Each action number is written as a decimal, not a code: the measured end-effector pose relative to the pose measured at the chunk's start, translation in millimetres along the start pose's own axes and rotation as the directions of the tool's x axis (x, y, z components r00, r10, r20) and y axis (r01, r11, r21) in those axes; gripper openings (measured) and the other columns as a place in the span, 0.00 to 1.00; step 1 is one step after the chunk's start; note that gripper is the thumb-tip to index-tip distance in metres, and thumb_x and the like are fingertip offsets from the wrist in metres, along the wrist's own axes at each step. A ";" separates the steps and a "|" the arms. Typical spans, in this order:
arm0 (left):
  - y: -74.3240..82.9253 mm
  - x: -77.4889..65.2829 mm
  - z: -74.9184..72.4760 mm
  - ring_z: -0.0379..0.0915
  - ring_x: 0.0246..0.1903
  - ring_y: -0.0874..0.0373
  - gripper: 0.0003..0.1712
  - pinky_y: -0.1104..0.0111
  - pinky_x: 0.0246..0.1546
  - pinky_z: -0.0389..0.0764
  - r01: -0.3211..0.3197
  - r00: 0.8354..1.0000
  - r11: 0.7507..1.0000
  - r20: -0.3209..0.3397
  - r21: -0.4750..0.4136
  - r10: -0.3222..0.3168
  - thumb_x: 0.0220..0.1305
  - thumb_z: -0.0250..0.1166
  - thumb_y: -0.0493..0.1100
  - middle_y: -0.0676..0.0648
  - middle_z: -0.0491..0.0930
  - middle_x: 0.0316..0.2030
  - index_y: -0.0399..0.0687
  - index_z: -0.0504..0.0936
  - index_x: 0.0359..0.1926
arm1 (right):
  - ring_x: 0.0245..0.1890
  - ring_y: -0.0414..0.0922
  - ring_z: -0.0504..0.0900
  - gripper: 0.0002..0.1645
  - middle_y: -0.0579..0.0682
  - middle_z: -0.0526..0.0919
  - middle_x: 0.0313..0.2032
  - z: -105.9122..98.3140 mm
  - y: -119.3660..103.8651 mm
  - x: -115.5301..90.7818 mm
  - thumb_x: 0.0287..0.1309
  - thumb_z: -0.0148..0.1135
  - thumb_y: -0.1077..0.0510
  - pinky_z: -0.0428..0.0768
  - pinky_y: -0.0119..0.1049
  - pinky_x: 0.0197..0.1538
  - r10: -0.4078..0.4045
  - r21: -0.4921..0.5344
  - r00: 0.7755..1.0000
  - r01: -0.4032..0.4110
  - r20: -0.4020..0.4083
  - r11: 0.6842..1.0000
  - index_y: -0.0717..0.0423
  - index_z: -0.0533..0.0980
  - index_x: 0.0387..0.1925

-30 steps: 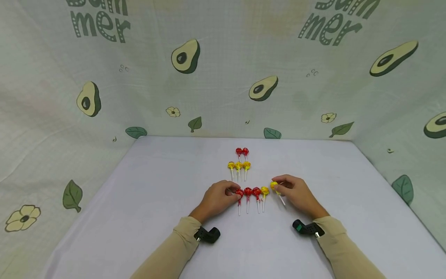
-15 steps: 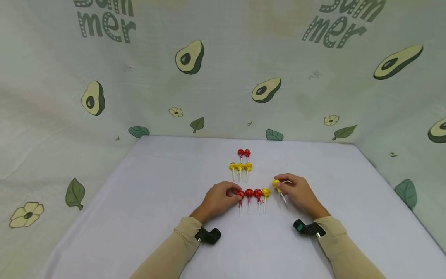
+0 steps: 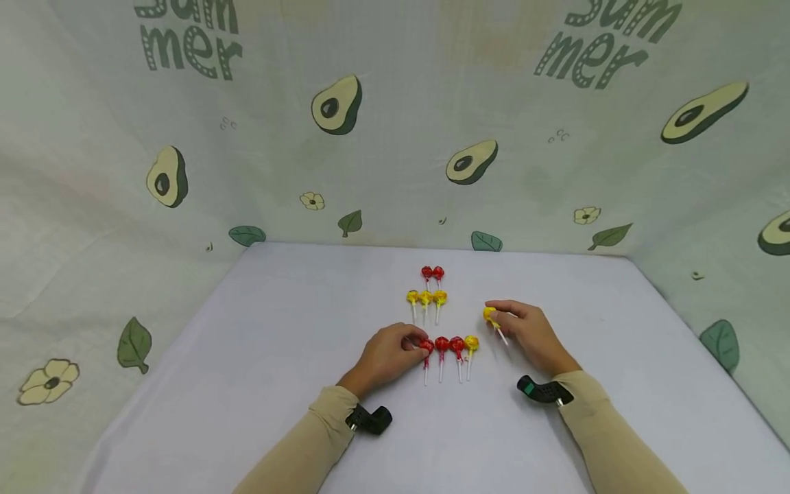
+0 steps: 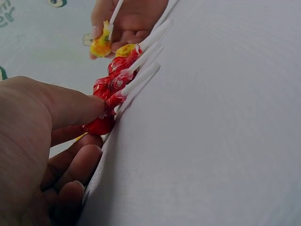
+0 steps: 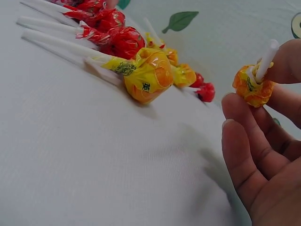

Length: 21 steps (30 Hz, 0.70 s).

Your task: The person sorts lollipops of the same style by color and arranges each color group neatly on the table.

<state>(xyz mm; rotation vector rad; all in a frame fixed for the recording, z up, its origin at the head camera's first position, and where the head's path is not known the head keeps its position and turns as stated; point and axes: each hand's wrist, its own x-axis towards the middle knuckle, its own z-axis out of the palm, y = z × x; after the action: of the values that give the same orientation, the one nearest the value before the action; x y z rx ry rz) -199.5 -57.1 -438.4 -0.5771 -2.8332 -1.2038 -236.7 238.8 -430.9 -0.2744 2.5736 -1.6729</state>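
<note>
My left hand [image 3: 384,355] pinches the red lollipop [image 4: 102,124] at the left end of the near row, its thumb on the wrapped candy. To the right in that row lie a second red lollipop [image 3: 441,344], a third red lollipop [image 3: 457,345] and a yellow lollipop [image 3: 472,342], sticks toward me. My right hand [image 3: 529,335] holds another yellow lollipop [image 5: 254,89] between thumb and fingers, raised off the cloth. Its stick slants down to the right in the head view. A gap separates it from the row's yellow one.
Behind the near row lie three yellow lollipops [image 3: 426,298] side by side. Beyond them sit two red lollipops [image 3: 438,272]. White cloth [image 3: 296,302] covers the table, and a printed curtain [image 3: 395,137] hangs along its back and sides.
My right hand has shifted slightly away from me with the yellow lollipop, now farther from the near row. The left hand keeps its hold on the red lollipop.
</note>
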 end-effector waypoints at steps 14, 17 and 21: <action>0.0 -1.2 4.3 0.69 0.27 0.71 0.11 0.72 0.27 0.70 -0.007 1.000 1.000 -0.008 0.031 0.007 0.55 0.66 0.53 0.65 0.74 0.30 0.63 0.82 0.41 | 0.48 0.49 0.76 0.28 0.50 0.76 0.52 14.6 -9.6 23.6 0.60 0.58 0.44 0.77 0.33 0.46 0.049 0.107 0.998 -0.052 0.033 0.993 0.56 0.72 0.56; 0.0 -1.0 2.8 0.69 0.27 0.71 0.11 0.72 0.27 0.70 -0.008 1.000 0.999 -0.005 0.037 0.008 0.55 0.66 0.52 0.65 0.74 0.31 0.62 0.82 0.41 | 0.48 0.49 0.77 0.29 0.51 0.76 0.52 15.6 -11.6 27.7 0.59 0.58 0.44 0.77 0.32 0.46 0.069 0.116 0.997 -0.071 0.019 0.991 0.56 0.71 0.57; 1.1 -1.9 -1.2 0.69 0.27 0.71 0.11 0.72 0.27 0.70 -0.010 1.000 0.999 -0.005 0.039 0.010 0.55 0.66 0.52 0.64 0.75 0.31 0.62 0.82 0.41 | 0.48 0.49 0.77 0.29 0.52 0.74 0.52 17.3 -12.8 34.4 0.59 0.59 0.45 0.76 0.31 0.46 0.087 0.148 0.996 -0.087 0.012 0.985 0.56 0.71 0.57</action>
<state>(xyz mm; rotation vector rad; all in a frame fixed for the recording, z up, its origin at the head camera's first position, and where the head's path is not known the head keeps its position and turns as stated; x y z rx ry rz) -197.5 -57.8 -437.1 -0.5853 -2.8389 -1.1438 -266.5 212.0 -424.7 -0.1557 2.4035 -1.8165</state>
